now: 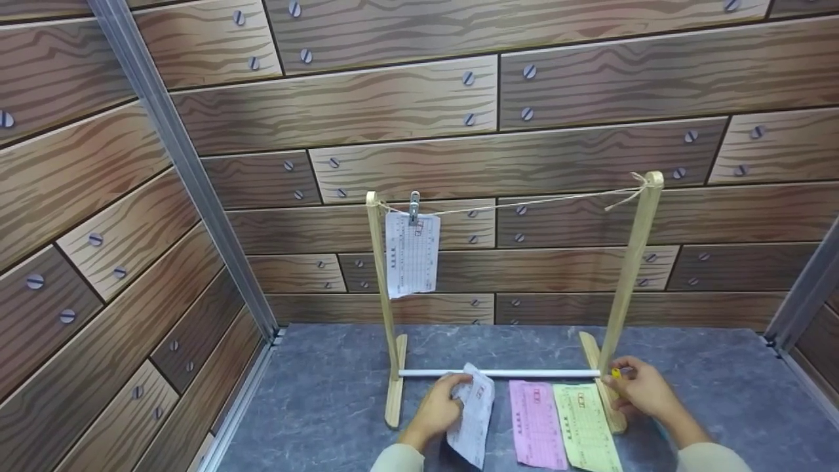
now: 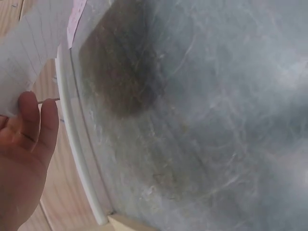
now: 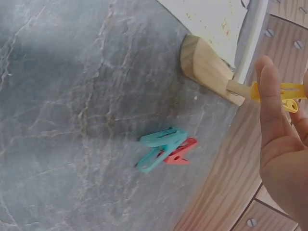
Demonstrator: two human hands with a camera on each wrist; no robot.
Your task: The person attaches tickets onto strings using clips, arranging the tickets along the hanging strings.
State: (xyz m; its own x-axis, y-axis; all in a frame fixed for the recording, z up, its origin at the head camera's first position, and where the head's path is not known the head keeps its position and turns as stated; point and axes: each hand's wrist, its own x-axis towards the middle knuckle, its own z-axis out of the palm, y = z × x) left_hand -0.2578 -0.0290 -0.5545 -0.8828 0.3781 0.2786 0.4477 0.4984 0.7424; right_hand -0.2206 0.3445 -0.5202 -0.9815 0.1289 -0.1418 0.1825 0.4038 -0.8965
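My left hand (image 1: 434, 412) pinches a white printed slip of paper (image 1: 475, 414) at its upper edge, in front of the stand's white rod. The same slip (image 2: 30, 53) hangs past the fingertips in the left wrist view. At the foot of the right post, my right hand (image 1: 645, 392) holds a yellow clothespin (image 3: 291, 90) between thumb and fingers. Between the hands, a pink slip (image 1: 537, 427) and a yellow-green slip (image 1: 585, 429) lie side by side on the table. Another white slip (image 1: 414, 262) hangs from the string by a silver clip (image 1: 414, 208).
A string (image 1: 537, 202) runs between the left post (image 1: 383, 282) and right post (image 1: 630, 262) of a wooden stand, joined low down by a white rod (image 1: 544, 374). Near the right hand lie a teal clothespin (image 3: 161, 148) and a red clothespin (image 3: 180, 155), touching. Wood-patterned walls surround the table.
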